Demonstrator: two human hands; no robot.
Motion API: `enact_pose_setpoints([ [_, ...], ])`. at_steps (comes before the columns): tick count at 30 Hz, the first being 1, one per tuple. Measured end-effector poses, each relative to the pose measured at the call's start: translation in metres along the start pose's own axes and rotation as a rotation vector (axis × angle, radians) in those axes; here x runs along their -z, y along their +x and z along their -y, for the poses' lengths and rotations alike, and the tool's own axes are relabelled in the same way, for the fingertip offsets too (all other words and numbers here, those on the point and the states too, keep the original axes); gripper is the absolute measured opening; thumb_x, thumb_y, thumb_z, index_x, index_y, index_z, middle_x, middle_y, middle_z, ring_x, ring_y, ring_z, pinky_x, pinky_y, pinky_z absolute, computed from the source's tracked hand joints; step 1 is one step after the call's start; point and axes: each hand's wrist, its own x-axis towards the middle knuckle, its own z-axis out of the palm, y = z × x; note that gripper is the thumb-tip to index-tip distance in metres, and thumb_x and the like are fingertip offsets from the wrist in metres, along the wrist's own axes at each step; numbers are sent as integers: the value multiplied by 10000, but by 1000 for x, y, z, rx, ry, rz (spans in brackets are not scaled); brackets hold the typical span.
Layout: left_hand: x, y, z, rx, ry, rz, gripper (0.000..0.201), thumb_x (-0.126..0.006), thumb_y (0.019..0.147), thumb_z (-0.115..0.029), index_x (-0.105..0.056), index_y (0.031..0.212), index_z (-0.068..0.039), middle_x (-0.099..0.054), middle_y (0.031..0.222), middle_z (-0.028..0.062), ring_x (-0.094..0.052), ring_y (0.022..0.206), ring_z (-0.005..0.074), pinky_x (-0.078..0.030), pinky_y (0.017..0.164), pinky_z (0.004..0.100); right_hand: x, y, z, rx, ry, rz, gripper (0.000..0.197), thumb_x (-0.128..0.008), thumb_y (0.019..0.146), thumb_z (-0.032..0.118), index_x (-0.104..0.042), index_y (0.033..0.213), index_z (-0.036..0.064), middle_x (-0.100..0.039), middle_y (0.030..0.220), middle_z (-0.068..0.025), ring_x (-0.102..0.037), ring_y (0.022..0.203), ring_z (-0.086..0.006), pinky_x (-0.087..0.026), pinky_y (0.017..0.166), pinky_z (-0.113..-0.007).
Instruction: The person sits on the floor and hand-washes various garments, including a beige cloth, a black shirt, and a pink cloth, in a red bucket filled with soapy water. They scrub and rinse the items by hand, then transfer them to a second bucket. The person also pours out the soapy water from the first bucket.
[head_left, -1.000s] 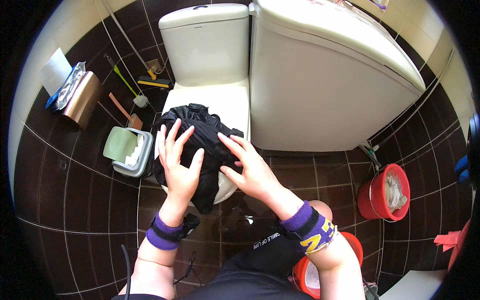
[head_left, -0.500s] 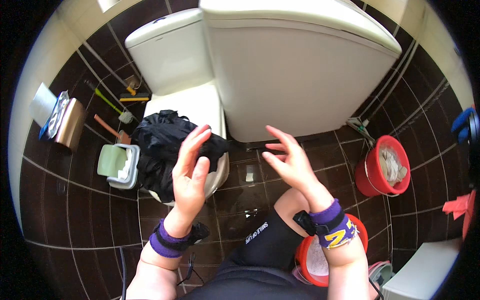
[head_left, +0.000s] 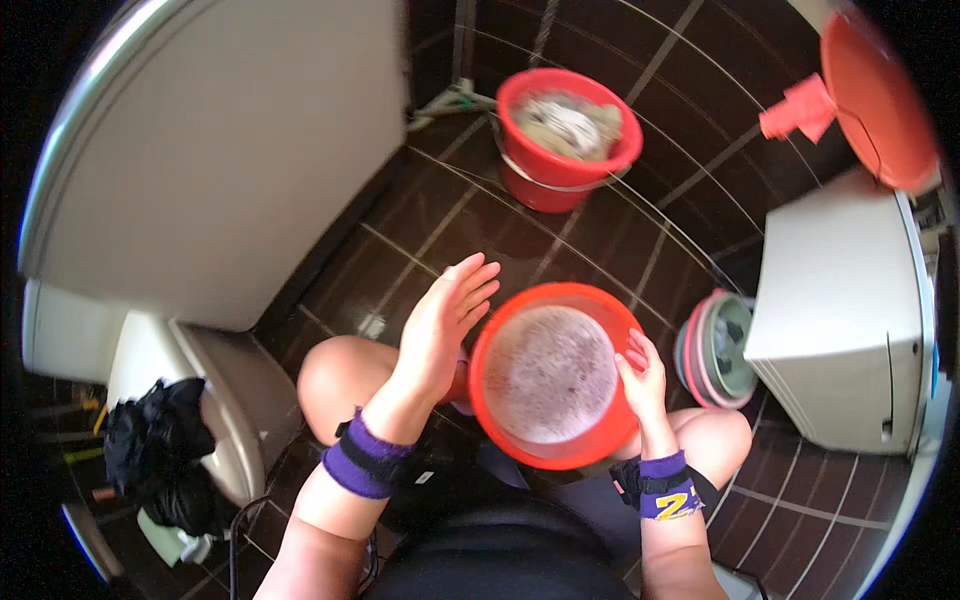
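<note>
Dark brown tiled floor (head_left: 560, 215), glossy, with pale grout lines. Far left: black clothing (head_left: 160, 455) heaped on a toilet seat (head_left: 225, 420), under a big white appliance (head_left: 220, 150). Then the left hand (head_left: 440, 320), open flat with fingers together, just beside the left rim of an orange basin (head_left: 520, 440) without touching it. Basin round, tilted, full of greyish foamy water, resting between the bare knees. Right hand (head_left: 640, 380) curled on the basin's right rim, gripping it. Farther back, a red bucket (head_left: 530, 180) holding wet laundry. Right of the basin, stacked pink and green bowls (head_left: 715, 350) beside a white cabinet (head_left: 840, 310).
</note>
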Motion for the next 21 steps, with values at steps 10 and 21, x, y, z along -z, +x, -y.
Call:
enact_pose_setpoints([
  [10,-53,140,122,96,1054,233,597,-597,832,-319,-466,1297,33,-493,1301,255,-463,1232,364,-377,1032,381,28,-125,-115,-1013,421,11,633,-692,826,203,-375,1364,98,-497,1275,-116,-512,1114,-259,-445,940,-424],
  [21,22,170,120,309,1668,561,499,-553,823,-349,-554,1171,9,-599,1140,247,-588,1065,357,-470,899,422,-8,-125,-70,-999,496,163,379,-487,906,64,-395,1263,-23,-527,1221,-173,-607,1017,-307,-561,840,-433],
])
